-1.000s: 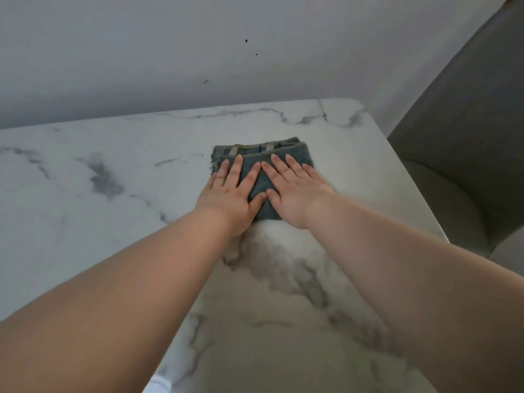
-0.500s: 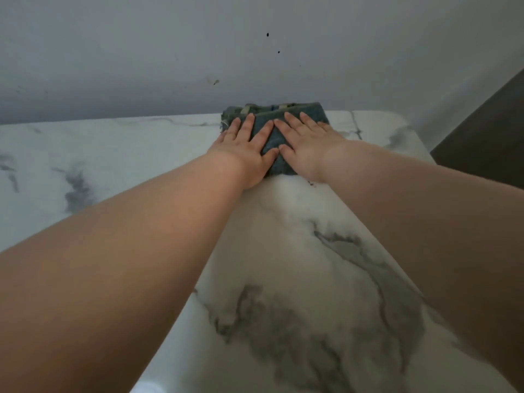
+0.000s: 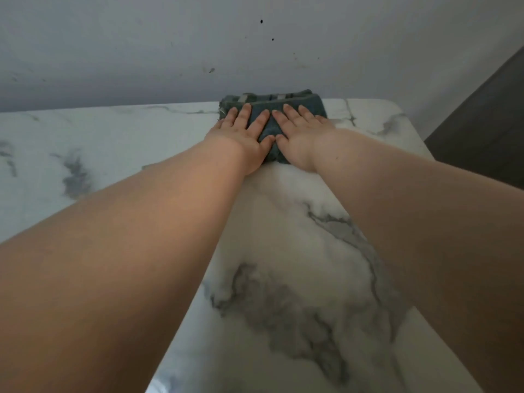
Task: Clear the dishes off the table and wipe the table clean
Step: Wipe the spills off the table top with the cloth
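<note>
A folded dark blue-green cloth point(image 3: 309, 107) lies at the far edge of the white marble table point(image 3: 283, 222), against the wall. My left hand point(image 3: 241, 137) and my right hand point(image 3: 300, 137) press flat on it side by side, fingers straight and slightly spread. Both arms stretch far forward across the tabletop. The near part of the cloth is hidden under my palms. No dishes are in view.
A pale grey wall point(image 3: 170, 46) with a few dark specks runs right behind the table's far edge. A dark grey chair point(image 3: 482, 123) stands past the table's right edge. Grey veins mark the marble around my arms.
Both hands have pushed the cloth away from me across the table, from its middle to the far edge by the wall. In the last half second it barely moved.
</note>
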A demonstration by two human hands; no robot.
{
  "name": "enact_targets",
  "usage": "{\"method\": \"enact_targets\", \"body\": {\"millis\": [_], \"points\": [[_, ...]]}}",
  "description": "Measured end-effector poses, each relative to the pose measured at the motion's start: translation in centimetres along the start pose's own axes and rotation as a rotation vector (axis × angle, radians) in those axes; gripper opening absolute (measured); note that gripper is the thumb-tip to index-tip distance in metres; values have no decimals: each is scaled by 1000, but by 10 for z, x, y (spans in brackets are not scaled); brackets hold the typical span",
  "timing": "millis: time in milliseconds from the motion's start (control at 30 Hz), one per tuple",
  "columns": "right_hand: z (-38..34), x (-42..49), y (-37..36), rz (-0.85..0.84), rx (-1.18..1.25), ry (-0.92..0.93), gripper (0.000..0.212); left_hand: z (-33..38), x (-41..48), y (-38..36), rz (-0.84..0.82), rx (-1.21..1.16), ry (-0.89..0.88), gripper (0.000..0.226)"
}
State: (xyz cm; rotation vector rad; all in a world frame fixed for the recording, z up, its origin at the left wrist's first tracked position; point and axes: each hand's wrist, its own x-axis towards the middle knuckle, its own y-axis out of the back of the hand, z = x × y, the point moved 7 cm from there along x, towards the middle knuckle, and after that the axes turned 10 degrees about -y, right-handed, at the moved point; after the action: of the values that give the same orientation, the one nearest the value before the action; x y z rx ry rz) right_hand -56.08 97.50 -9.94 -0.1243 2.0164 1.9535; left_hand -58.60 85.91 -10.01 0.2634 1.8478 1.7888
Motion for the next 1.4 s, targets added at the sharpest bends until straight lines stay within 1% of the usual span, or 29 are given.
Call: {"method": "enact_targets", "body": {"millis": [133, 233, 533, 733, 867, 967, 1033, 1133, 1233, 1400], "points": [[-7, -34, -10, -26, 17, -24, 60, 4, -33, -9, 2, -12, -69, 63], [-26, -65, -18, -45, 30, -23, 61, -2, -68, -17, -11, 2, -83, 63], [-127, -167, -47, -86, 101, 20, 60, -61, -201, -46, -37, 18, -56, 67], [-175, -247, -71, -107, 117, 8, 60, -79, -287, -70, -47, -11, -76, 67], [-209, -306, -85, -138, 117, 2, 60, -86, -355, -83, -63, -43, -87, 73], [-226, -346, -97, -146, 112, 12, 61, -86, -398, -96, -96, -65, -85, 84], [-233, -370, -100, -140, 107, 16, 60, -86, -421, -100, -121, -80, -101, 84], [-236, -386, -106, -124, 98, 5, 61, -84, -431, -104, -149, -98, -118, 83], [-230, -382, -104, -83, 99, 19, 70, -80, -424, -102, -156, -83, -124, 83], [-189, -354, -91, -12, 110, -7, 67, -54, -382, -92, -135, -69, -133, 71]]}}
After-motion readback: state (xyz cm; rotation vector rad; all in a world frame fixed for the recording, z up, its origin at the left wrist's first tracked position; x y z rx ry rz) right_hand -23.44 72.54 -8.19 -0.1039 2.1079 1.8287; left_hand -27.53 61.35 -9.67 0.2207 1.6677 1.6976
